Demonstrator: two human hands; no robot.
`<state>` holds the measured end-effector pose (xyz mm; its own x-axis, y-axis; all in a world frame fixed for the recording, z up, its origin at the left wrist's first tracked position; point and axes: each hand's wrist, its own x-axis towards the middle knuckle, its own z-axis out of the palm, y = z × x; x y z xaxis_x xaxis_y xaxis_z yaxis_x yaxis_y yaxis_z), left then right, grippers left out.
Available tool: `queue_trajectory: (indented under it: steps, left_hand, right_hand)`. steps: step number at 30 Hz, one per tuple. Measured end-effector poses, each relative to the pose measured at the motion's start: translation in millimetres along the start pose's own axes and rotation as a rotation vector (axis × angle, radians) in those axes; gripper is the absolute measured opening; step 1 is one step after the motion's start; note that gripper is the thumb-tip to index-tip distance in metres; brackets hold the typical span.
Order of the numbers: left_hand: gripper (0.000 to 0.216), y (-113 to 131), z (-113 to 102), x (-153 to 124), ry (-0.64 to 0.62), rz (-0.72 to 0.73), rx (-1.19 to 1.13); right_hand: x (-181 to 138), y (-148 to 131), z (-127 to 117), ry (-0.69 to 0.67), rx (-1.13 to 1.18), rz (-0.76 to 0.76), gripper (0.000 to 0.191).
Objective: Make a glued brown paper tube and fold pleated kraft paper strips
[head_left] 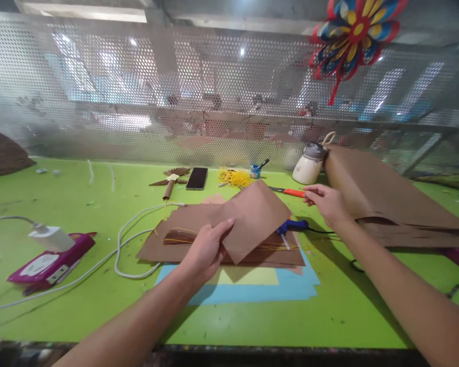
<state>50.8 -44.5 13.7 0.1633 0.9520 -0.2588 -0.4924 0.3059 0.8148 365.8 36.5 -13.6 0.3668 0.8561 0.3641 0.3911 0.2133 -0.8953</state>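
My left hand [206, 250] pinches a brown paper piece [252, 219] near its lower left edge, thumb on top. The paper is tilted above a stack of brown paper sheets [153, 250], which lies on light blue sheets [252, 294] and a pale yellow one. My right hand [325, 204] is closed on the end of an orange-handled knife [294, 192], its thin dark blade pointing left behind the paper. Just below the knife lies a blue glue gun [296, 225], partly hidden by the brown paper.
A phone [197, 179], yellow strips [234, 177], a small blue jar [255, 171] and a white bottle [309, 163] stand toward the back. A purple power strip [49, 265] with a white cable [118, 250] lies left. Large folded brown paper [390, 188] lies right.
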Motion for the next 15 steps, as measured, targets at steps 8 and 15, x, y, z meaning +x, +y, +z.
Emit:
queue_trajectory:
  steps: [8, 15]
  left_hand:
    - [0.031, 2, 1, -5, -0.069, -0.013, 0.088]
    - [0.035, 5, 1, -4, -0.023, -0.028, 0.141]
  right_hand:
    - [18, 5, 3, -0.105, -0.208, 0.077, 0.018]
    - [38, 9, 4, -0.219, -0.466, 0.116, 0.029]
